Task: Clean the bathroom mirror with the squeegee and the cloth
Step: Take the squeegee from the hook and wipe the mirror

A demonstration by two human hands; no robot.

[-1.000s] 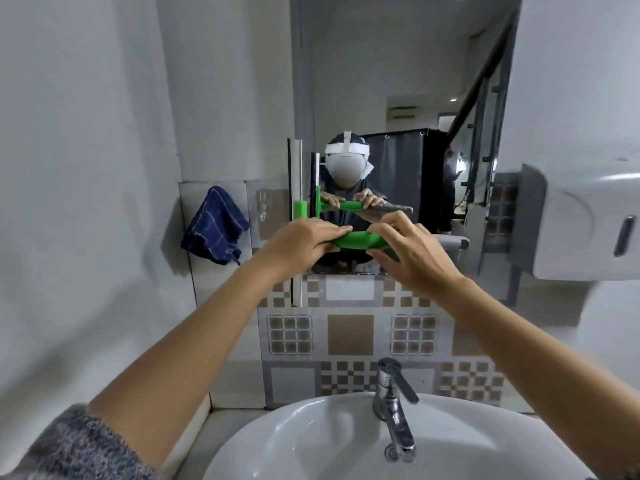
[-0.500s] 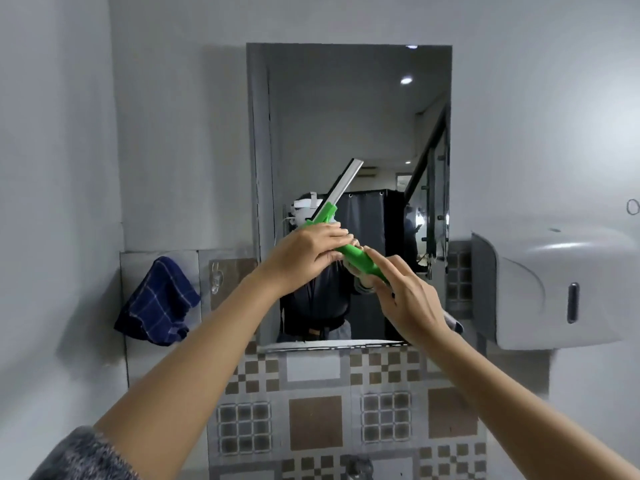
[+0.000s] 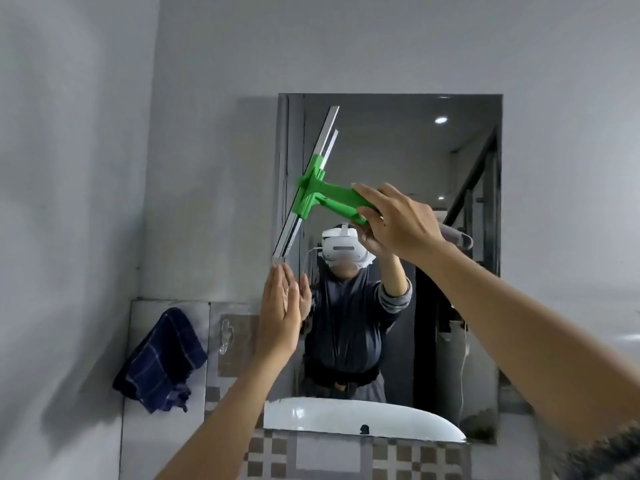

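Note:
The rectangular mirror (image 3: 408,161) hangs on the grey wall ahead. My right hand (image 3: 398,223) grips the handle of the green squeegee (image 3: 322,195), whose metal blade lies tilted against the mirror's left edge, running from upper right to lower left. My left hand (image 3: 280,310) is flat and open just below the blade's lower end, holding nothing. A dark blue checked cloth (image 3: 162,362) hangs on the tiled wall to the left of the mirror, below both hands.
A clear wall hook (image 3: 227,336) sits between the cloth and the mirror. Patterned brown and grey tiles (image 3: 346,455) run below the mirror. The mirror reflects a person with a headset and the white sink rim (image 3: 363,419).
My left hand has let go of the squeegee and dropped below the blade. My right hand has lifted the squeegee and set its blade against the mirror's left edge. The view has tilted upward.

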